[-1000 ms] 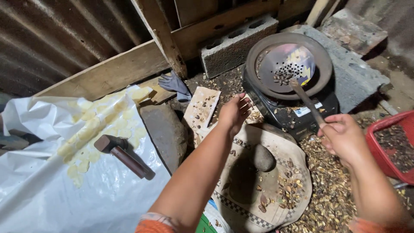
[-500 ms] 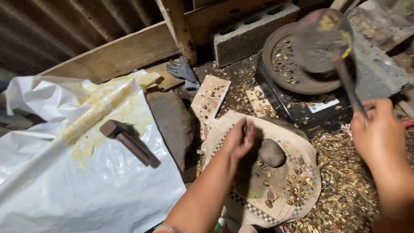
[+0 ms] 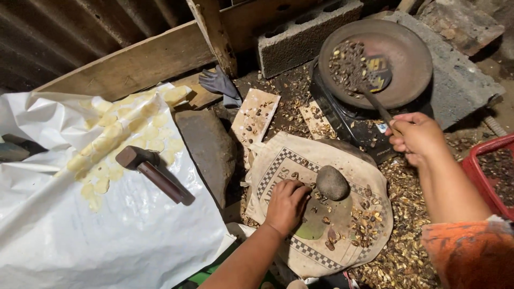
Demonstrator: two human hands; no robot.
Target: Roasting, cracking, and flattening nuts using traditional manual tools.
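Note:
My right hand (image 3: 415, 138) grips the handle of a flat spatula (image 3: 375, 80) whose blade rests in a round dark pan (image 3: 407, 48) holding roasted seeds (image 3: 348, 61). My left hand (image 3: 286, 206) is pressed fingers-down on a worn sack cloth (image 3: 278, 166), touching seeds right beside a grey rounded stone (image 3: 332, 182). More seeds and shells (image 3: 364, 219) lie scattered on the cloth.
The pan sits on a black stove (image 3: 342, 118) between concrete blocks (image 3: 300, 32). A hammer (image 3: 155, 174) and pale peeled kernels (image 3: 123, 139) lie on white plastic sheeting (image 3: 107, 241). A flat dark stone (image 3: 206, 147), a red crate (image 3: 490, 171) and shell litter (image 3: 407, 251) surround the cloth.
The spatula came down from raised above the pan into the seeds. My left hand moved from reaching toward the pan to the cloth, settling beside the stone.

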